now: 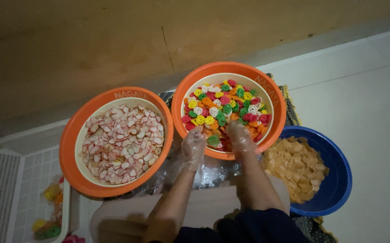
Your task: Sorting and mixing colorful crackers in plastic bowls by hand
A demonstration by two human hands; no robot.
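Both my hands wear thin clear plastic gloves and reach into the near side of an orange basin [276, 96] filled with small multicoloured lattice-shaped crackers [224, 105] in red, green, yellow, orange and white. My left hand [193, 146] rests at the basin's near rim with fingers curled among the crackers. My right hand [240, 137] is dug into the pile beside it. Whether either hand grips crackers is hidden by the gloves and the pile.
A second orange basin [69, 148] at the left holds white-and-pink cracker slices [123, 144]. A blue basin [339, 180] at the right holds pale yellow chips [296, 166]. A white plastic basket [19, 189] stands at the far left. Clear plastic bags [213, 173] lie under my forearms.
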